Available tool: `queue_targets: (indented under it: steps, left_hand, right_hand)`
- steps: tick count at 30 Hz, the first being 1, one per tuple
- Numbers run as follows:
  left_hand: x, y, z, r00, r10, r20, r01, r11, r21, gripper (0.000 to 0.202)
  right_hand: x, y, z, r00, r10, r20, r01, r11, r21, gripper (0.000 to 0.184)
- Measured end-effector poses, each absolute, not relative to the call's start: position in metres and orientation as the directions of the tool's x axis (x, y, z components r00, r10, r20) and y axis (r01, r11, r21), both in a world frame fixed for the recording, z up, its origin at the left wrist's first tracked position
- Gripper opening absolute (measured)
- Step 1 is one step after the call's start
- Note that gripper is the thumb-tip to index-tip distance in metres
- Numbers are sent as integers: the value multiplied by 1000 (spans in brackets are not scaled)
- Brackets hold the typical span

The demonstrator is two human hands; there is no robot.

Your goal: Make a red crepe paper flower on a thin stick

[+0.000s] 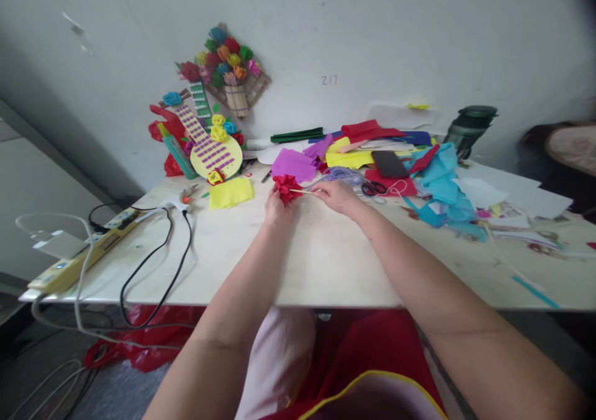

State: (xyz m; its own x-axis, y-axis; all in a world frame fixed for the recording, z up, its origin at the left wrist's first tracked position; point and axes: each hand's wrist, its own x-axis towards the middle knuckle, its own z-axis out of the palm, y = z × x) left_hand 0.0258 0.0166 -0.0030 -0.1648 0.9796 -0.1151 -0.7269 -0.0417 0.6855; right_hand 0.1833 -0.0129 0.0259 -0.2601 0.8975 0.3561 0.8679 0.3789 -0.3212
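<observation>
A crumpled red paper flower (287,186) is held in my left hand (276,207), whose fingers are closed around its lower left side. My right hand (339,195) pinches a thin pale stick (302,191), and the stick's far end reaches into the flower. Both hands are over the middle of the table. Behind them lie purple crepe paper (293,164) and a coil of lilac cord (343,175). Just right of my right hand are black scissors (373,188).
A yellow paper piece (231,193), a glue gun (181,200) and a power strip (88,252) with trailing cables are on the left. A phone (390,164), blue crepe paper (437,184) and a dark bottle (470,131) are on the right. A guitar-shaped craft (216,156) leans at the wall.
</observation>
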Motion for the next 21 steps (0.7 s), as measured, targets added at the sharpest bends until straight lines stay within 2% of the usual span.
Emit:
queue_targets:
  steps: [10,16,21]
  left_hand:
    - [32,15,-6,-173,978,-114,-701,-41,712,36]
    - [34,14,-7,-172,979,-112,-678,-35,734,38]
    - [35,16,-10,-158,983,-96,-678,-38,734,36]
  right_hand:
    - [179,-18,27,-331,877,348,890,413,-194,39]
    - [175,-21,27,-435,832,344,859,499,-119,46]
    - [172,-23,28,-459,847,267,873,486,-42,48]
